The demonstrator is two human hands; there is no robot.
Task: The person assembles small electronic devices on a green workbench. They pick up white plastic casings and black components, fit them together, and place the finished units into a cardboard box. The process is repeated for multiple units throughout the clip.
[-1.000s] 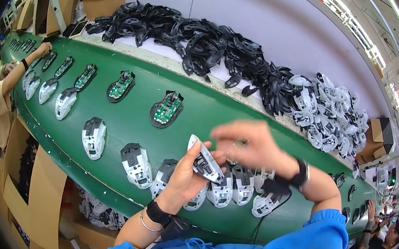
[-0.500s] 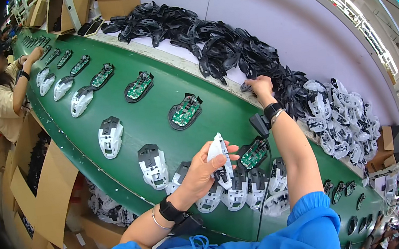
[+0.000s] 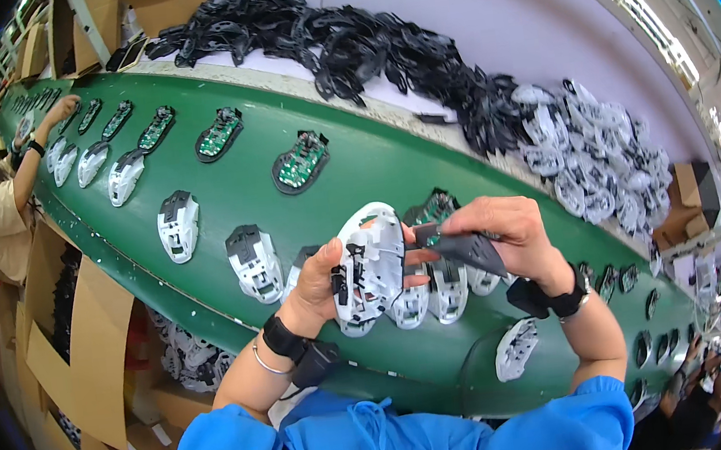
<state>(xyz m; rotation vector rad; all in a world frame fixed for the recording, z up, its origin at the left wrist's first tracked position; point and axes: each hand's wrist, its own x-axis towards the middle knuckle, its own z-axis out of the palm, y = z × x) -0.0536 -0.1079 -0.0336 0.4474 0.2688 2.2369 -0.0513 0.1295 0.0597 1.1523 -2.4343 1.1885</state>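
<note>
My left hand is closed around the edge of a white computer mouse shell, its inner side with black parts turned up. My right hand pinches a black mouse cover piece just right of the shell; the two parts are apart. Behind my hands sits a mouse base with a green circuit board, partly hidden. Several white shells, such as one white shell with its black cover, lie on the green belt beneath and left of my hands.
A long heap of black cover pieces lies on the ledge behind the green belt. White shells are piled at its right. At the far left a person reaches over the belt. Cardboard boxes stand at the lower left.
My right hand has come back from the black heap with a cover piece. My left hand has turned the white shell, showing its inner side. Parts on the belt appear shifted leftward in view.
</note>
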